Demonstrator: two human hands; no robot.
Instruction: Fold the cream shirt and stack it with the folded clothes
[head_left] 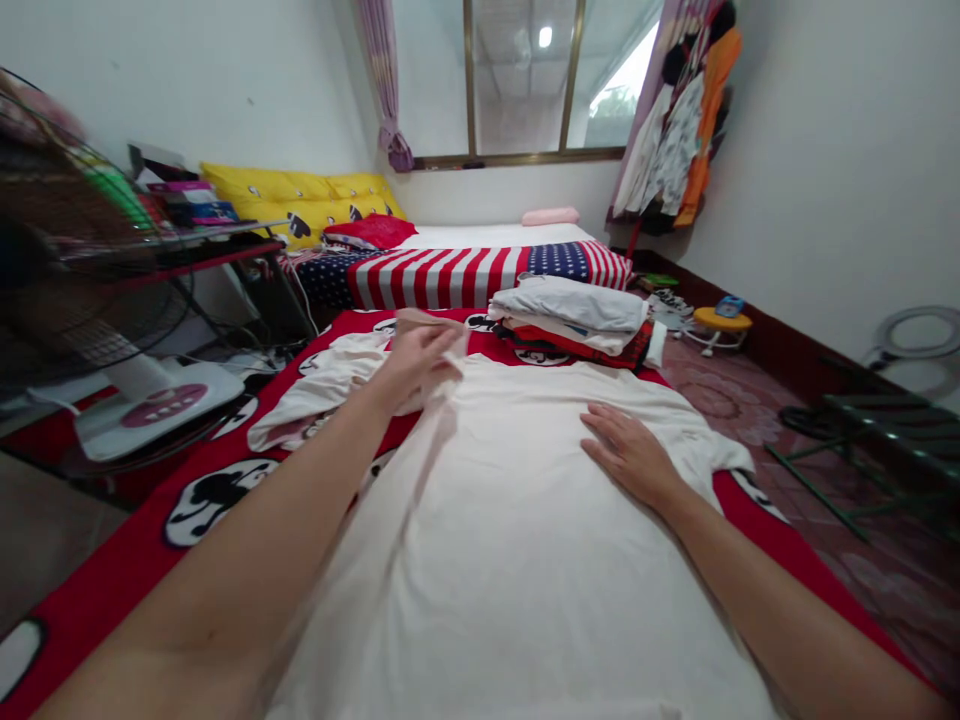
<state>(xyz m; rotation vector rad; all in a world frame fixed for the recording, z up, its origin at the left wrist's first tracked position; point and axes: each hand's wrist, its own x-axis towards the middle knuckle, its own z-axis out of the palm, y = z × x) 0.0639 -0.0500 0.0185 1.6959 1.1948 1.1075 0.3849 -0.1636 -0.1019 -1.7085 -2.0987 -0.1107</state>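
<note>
A white T-shirt (525, 520) lies spread on the red patterned bed cover (150, 580), its collar end away from me. My left hand (424, 355) is closed on the shirt's left sleeve and holds it lifted off the bed, slightly blurred. On the right, my right hand (626, 450) rests flat on the shirt near the shoulder, fingers stretched out. Another crumpled white garment (330, 385) lies to the left, partly behind my left forearm. Beyond the shirt, a stack of folded clothes (577, 310) sits near the far right corner of the cover.
At the left a fan (150, 400) stands by a cluttered desk (225, 250). Farther back is a bed with a striped and starred cover (450, 275) and yellow cushions (300, 200). To the right are a small yellow stool (721, 320), a dark folding chair (892, 430) and hanging clothes (682, 130).
</note>
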